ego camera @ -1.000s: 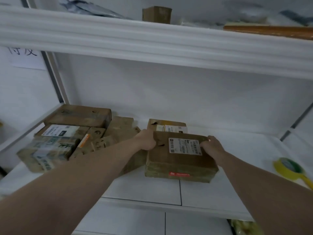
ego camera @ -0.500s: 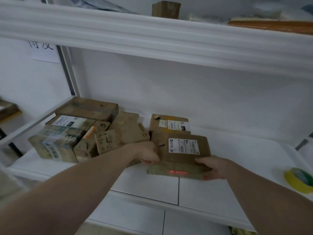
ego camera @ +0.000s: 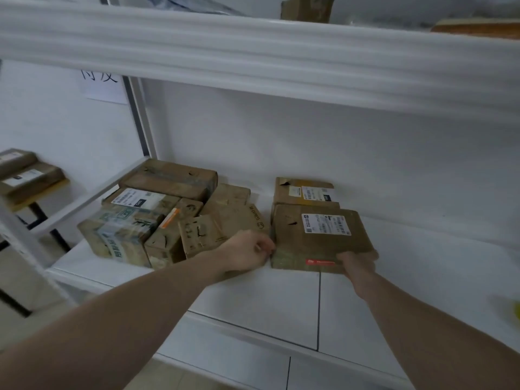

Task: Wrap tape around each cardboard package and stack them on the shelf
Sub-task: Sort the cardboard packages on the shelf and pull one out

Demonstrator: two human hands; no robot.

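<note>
A parcel storage room is indicated. White shelving is stocked with taped cardboard parcels bearing shipping labels. A handwritten paper sign is fixed to the wall.

Dim, flat light; soft blur throughout; wide-angle bowing at edges.

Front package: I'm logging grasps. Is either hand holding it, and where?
The right hand grips the front package at its near right corner; the left hand touches its near left corner.
</note>
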